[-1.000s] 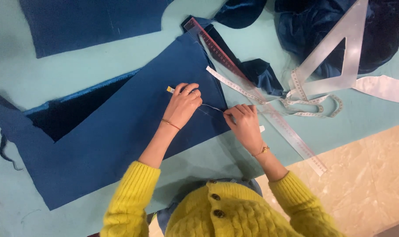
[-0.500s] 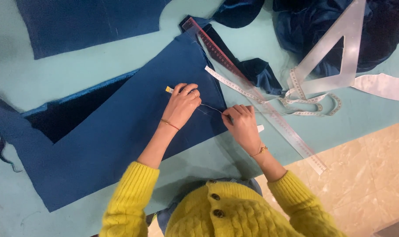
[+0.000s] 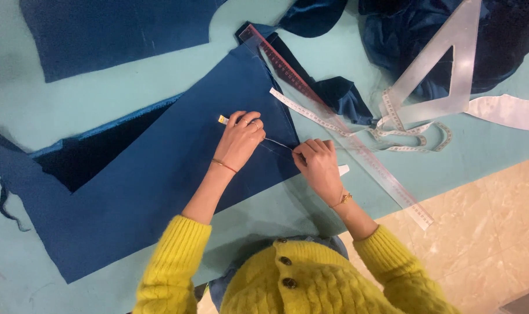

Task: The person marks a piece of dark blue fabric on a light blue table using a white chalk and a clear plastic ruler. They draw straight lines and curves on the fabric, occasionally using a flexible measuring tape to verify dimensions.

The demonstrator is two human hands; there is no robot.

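The left hand (image 3: 241, 139) rests fisted on the large blue cloth (image 3: 159, 180), fingers pinched on a small yellow-and-white piece (image 3: 223, 120) that pokes out at its ten o'clock. The right hand (image 3: 318, 166) sits just off the cloth's edge at three o'clock from the left, pinched shut on a thin white strip (image 3: 276, 143) pulled taut between the two hands; a white tab (image 3: 343, 170) shows beside it. What the strip is cannot be told.

No packages or signs appear. A long clear ruler (image 3: 346, 139) with a red edge runs from twelve o'clock toward five o'clock, crossed by a white tape measure (image 3: 415, 139) that coils under a clear plastic triangle (image 3: 444, 64) at two o'clock.

The table (image 3: 334, 52) is pale turquoise; a beige tiled floor (image 3: 485, 232) shows at four o'clock.

A second blue piece (image 3: 113, 35) at eleven o'clock and dark crumpled fabric (image 3: 508, 35) at one o'clock are cut off by the frame. Yellow knit sleeves (image 3: 171, 261) hide the table's near edge.
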